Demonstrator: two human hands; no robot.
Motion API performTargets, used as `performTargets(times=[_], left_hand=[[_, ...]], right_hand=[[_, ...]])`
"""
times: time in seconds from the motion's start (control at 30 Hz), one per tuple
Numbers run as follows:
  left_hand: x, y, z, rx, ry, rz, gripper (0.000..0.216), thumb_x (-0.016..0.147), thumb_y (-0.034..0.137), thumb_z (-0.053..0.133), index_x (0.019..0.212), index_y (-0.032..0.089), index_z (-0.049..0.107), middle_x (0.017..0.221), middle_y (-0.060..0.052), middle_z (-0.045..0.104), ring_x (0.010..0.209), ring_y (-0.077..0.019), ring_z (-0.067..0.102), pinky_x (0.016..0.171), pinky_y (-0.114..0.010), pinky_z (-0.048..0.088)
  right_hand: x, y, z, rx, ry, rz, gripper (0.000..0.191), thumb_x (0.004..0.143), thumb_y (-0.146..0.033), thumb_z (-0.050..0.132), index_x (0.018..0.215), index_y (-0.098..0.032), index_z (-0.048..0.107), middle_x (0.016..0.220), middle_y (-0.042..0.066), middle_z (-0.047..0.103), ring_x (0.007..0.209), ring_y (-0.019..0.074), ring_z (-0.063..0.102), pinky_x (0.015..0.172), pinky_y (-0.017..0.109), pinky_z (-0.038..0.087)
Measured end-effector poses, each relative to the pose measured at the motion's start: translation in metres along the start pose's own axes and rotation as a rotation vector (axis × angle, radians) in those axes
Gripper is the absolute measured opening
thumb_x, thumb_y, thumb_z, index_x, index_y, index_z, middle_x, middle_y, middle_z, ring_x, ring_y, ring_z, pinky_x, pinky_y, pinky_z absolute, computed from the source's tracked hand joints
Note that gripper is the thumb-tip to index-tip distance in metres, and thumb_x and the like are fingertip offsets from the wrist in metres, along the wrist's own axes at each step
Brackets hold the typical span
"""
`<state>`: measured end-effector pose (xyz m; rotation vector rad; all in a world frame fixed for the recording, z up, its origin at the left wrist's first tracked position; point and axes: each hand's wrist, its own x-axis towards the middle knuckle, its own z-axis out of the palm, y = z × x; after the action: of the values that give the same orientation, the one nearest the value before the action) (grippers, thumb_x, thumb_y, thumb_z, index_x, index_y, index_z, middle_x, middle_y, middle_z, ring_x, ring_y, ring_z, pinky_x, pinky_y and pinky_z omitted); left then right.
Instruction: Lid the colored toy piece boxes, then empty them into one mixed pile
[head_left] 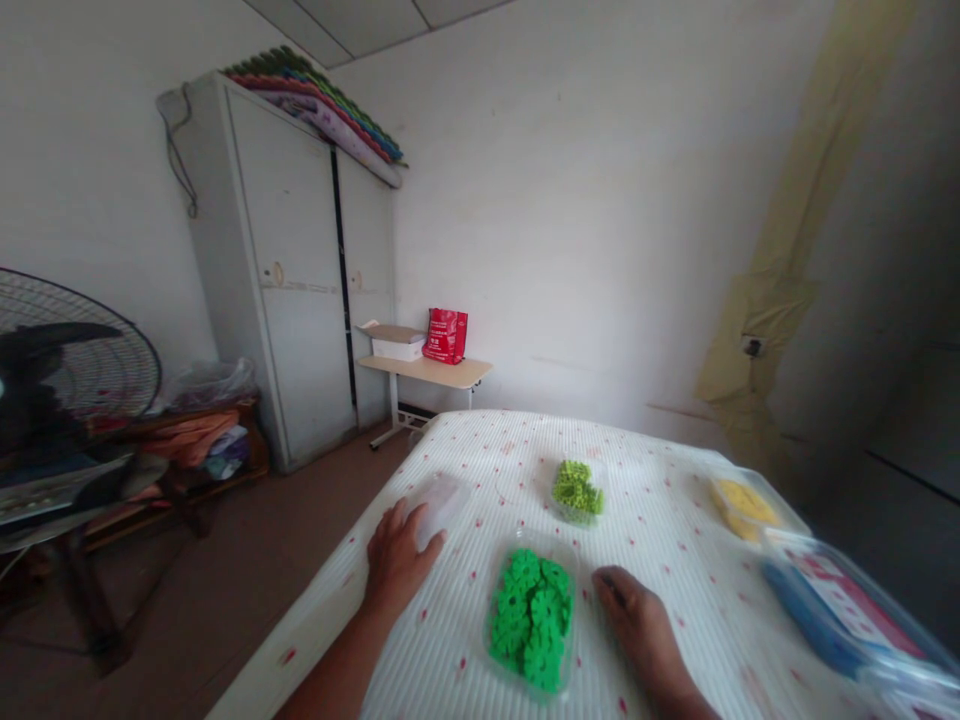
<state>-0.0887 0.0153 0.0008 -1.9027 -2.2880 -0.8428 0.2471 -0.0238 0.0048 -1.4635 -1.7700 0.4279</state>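
Observation:
My left hand [401,560] rests at the near-left edge of a clear plastic lid [444,502] lying on the tablecloth; its thumb and fingers are spread apart. Between my hands stands a clear plastic box of green snowflake-shaped plastic pieces [529,618]. Just right of that box, my right hand [637,625] lies on the cloth with fingers curled in; whatever they may hold is hidden. Farther back sits a smaller clear box of lime-green pieces [576,488].
At the right edge of the table [517,450] are a clear box with yellow contents [744,508] and a blue one under a labelled lid [847,605]. A side table with a red bag [446,335], a cabinet [292,270] and a fan [75,350] stand beyond.

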Motion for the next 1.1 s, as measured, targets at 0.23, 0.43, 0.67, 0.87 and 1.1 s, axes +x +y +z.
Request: performTargets(times=[0.23, 0.43, 0.67, 0.87, 1.1], left_hand=[[0.003, -0.008, 0.008, -0.076, 0.073, 0.027, 0.048, 0.086, 0.041, 0.037, 0.124, 0.016, 0.054, 0.134, -0.014, 0.047, 0.125, -0.0279, 0.041, 0.105, -0.043, 0.031], [0.003, -0.011, 0.005, -0.168, 0.144, 0.025, 0.048, 0.088, 0.041, 0.031, 0.121, 0.017, 0.057, 0.128, -0.011, 0.054, 0.123, -0.0253, 0.044, 0.106, -0.039, 0.033], [0.004, -0.016, 0.003, -0.294, 0.225, -0.012, 0.052, 0.089, 0.043, 0.027, 0.118, 0.014, 0.058, 0.123, -0.012, 0.058, 0.121, -0.0238, 0.048, 0.105, -0.038, 0.035], [0.001, -0.015, -0.005, -0.359, 0.269, -0.008, 0.05, 0.09, 0.041, 0.024, 0.117, 0.014, 0.057, 0.12, -0.01, 0.062, 0.114, -0.0199, 0.055, 0.1, -0.033, 0.041], [-0.001, -0.016, -0.009, -0.314, 0.317, 0.028, 0.043, 0.089, 0.037, 0.027, 0.111, 0.018, 0.059, 0.113, -0.009, 0.067, 0.102, -0.0222, 0.062, 0.098, -0.042, 0.041]], right_hand=[[-0.001, 0.001, 0.001, -0.002, 0.017, -0.042, 0.038, 0.083, -0.049, 0.041, 0.075, -0.02, 0.064, 0.074, 0.006, 0.069, 0.067, 0.0189, 0.064, 0.064, 0.025, 0.049], [-0.001, -0.003, -0.001, 0.001, -0.002, -0.039, 0.039, 0.084, -0.05, 0.041, 0.075, -0.019, 0.063, 0.075, 0.006, 0.069, 0.069, 0.0193, 0.064, 0.065, 0.026, 0.049], [-0.002, -0.002, -0.001, 0.0, -0.017, -0.027, 0.039, 0.085, -0.05, 0.041, 0.076, -0.02, 0.063, 0.076, 0.006, 0.068, 0.07, 0.0194, 0.063, 0.066, 0.027, 0.048], [-0.002, -0.005, -0.003, -0.005, -0.041, -0.03, 0.039, 0.085, -0.049, 0.039, 0.075, -0.019, 0.063, 0.076, 0.006, 0.067, 0.07, 0.0192, 0.063, 0.066, 0.027, 0.048], [-0.002, -0.005, -0.002, -0.013, -0.049, -0.041, 0.038, 0.086, -0.048, 0.039, 0.076, -0.019, 0.062, 0.076, 0.006, 0.066, 0.071, 0.0191, 0.062, 0.067, 0.027, 0.047]])
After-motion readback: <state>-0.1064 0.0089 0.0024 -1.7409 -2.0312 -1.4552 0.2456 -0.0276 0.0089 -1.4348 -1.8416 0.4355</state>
